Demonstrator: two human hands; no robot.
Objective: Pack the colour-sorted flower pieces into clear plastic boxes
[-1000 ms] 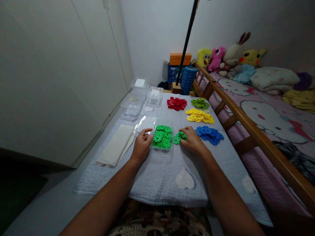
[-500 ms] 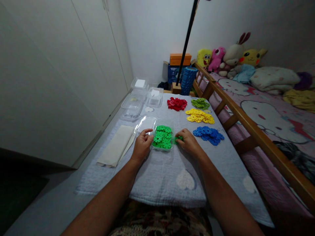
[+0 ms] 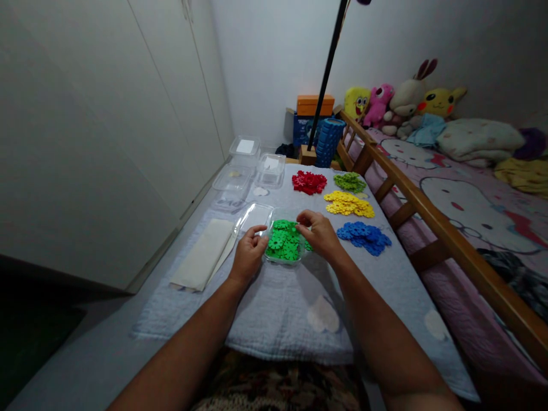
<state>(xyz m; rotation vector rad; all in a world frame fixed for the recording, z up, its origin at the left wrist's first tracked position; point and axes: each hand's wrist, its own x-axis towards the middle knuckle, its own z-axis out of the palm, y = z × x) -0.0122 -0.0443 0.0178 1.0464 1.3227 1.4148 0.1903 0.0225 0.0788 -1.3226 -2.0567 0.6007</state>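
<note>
"State the surface."

"Counter (image 3: 274,308) under a pale blue cloth (image 3: 398,308)."

"Hands?"

"Left hand (image 3: 248,254) half curled at the left wall of a clear plastic box (image 3: 283,262); right hand (image 3: 319,233), pinched at the tips, over its right rim. Whether either grips anything, I cannot tell."

"Progress?"

"Most flower-shaped green plastic pieces (image 3: 282,242) lie inside the box; a few show just right of it. Red pile (image 3: 309,182), yellow pile (image 3: 350,204), blue pile (image 3: 363,237) and light-green pile (image 3: 350,182) lie unboxed, right and far."
</note>
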